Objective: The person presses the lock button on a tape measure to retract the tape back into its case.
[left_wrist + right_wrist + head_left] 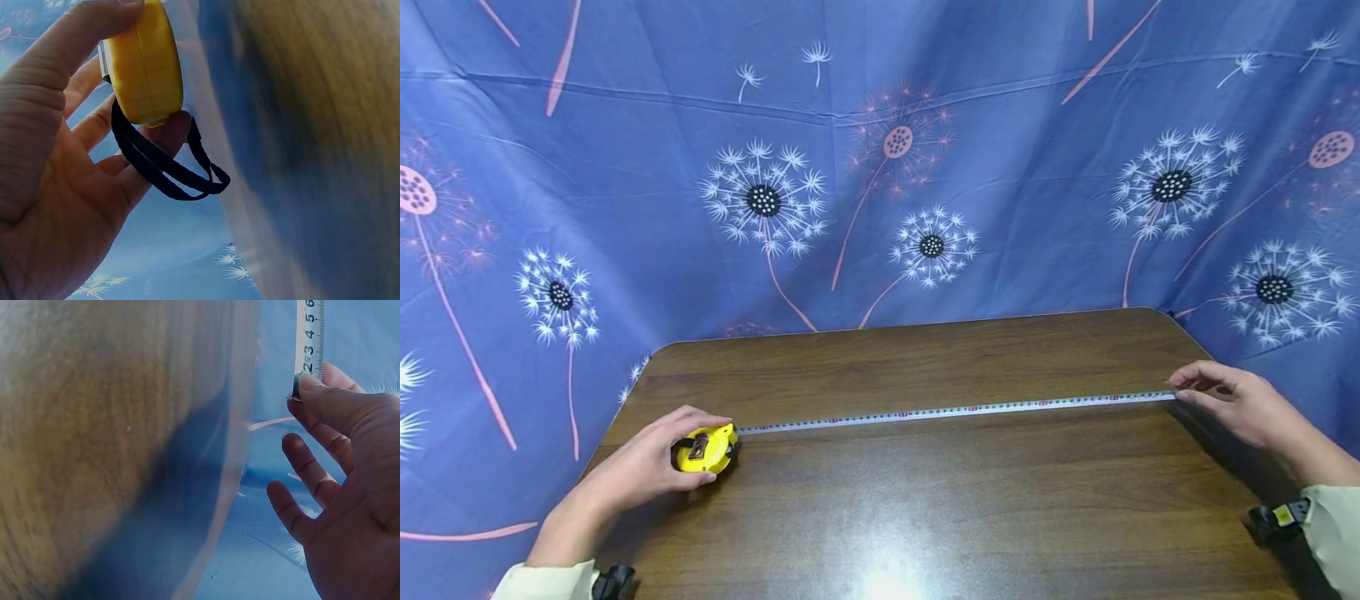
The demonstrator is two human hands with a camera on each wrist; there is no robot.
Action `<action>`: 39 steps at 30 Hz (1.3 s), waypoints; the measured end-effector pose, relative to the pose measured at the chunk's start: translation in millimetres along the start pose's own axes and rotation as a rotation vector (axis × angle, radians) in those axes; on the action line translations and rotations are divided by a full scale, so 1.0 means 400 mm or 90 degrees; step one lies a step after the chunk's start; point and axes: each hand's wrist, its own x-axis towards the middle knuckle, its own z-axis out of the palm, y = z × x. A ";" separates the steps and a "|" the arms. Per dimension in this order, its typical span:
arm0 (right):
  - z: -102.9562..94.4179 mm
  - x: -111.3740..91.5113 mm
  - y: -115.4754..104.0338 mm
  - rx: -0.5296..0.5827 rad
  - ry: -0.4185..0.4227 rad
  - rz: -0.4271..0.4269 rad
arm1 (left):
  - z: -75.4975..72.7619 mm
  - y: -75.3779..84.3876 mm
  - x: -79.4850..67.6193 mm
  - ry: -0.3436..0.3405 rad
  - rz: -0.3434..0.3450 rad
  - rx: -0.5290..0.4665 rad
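A yellow tape measure (715, 450) is gripped by my left hand (651, 454) at the left of the table. Its case shows edge-on in the left wrist view (147, 69), with a black wrist strap (159, 165) looping below it. From the case a long white blade (970, 410) stretches straight across to the right. My right hand (1251, 406) pinches the blade's end between thumb and forefinger. In the right wrist view the numbered blade (310, 337) runs up from the thumb (331, 400), while the other fingers are spread apart.
Both hands are over a brown wooden table (925, 492) with rounded far corners. A blue cloth (1030, 208) printed with dandelions hangs behind and at the sides. Black bands (613, 582) sit at both wrists, by the pale sleeves (546, 582). Light glares off the front of the tabletop.
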 end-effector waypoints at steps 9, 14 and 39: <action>-0.005 0.008 -0.002 -0.055 0.015 0.020 | -0.014 -0.003 0.004 0.002 0.008 0.011; -0.004 0.012 -0.005 -0.055 0.021 0.028 | -0.018 -0.003 0.004 0.003 0.006 0.011; 0.001 0.015 -0.005 -0.002 0.032 0.006 | -0.030 0.008 0.007 0.000 -0.019 0.010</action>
